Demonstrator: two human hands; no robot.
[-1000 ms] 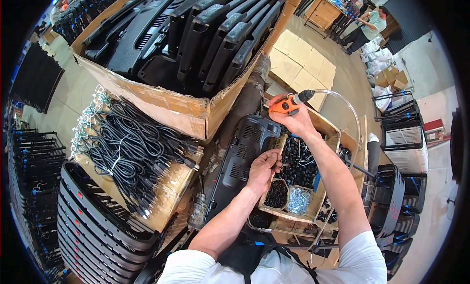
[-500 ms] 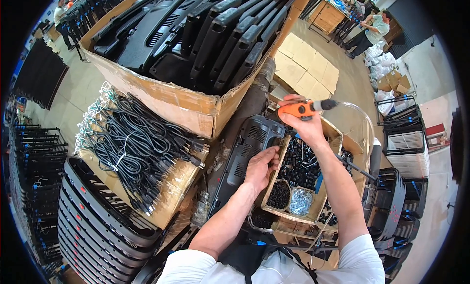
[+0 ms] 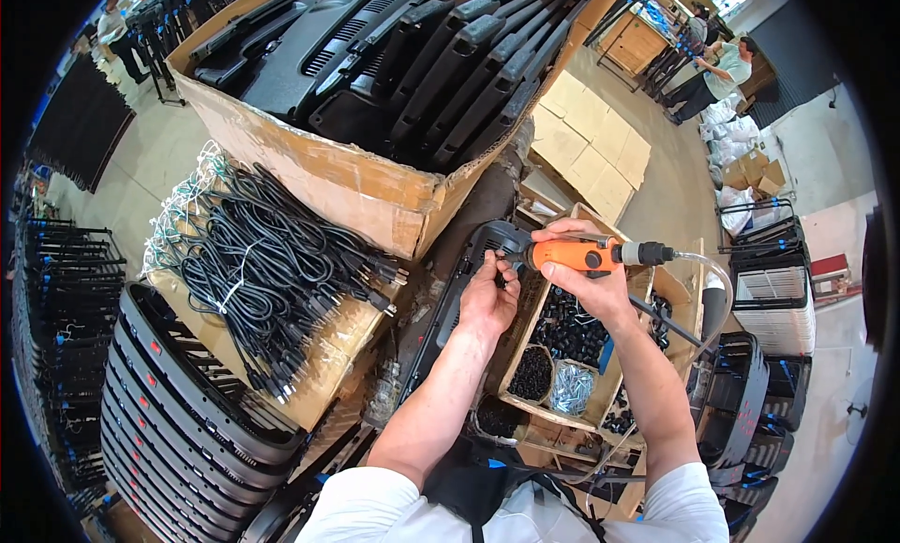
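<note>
An orange air screwdriver (image 3: 574, 255) lies nearly level in my right hand (image 3: 605, 295), its clear hose trailing off to the right. Its tip points left, close to the fingertips of my left hand (image 3: 490, 299). Those fingers are pinched together over the upper part of a long black plastic housing (image 3: 453, 295) with vent slots; whatever they hold is too small to make out. Right beside the housing stands a cardboard parts box (image 3: 511, 393) holding black screws (image 3: 532, 372), silver screws (image 3: 572, 388) and small black plastic parts (image 3: 569, 323).
A large carton (image 3: 375, 196) full of black plastic parts stands ahead. Bundled black power cords (image 3: 272, 262) lie on cardboard at the left, above stacked black frames (image 3: 178, 431). White bags and black frames (image 3: 769, 309) line the right side. Two people stand in the background.
My right hand has turned the screwdriver and brought its tip left to my left fingers. My left hand has moved up along the housing, palm now turned upward.
</note>
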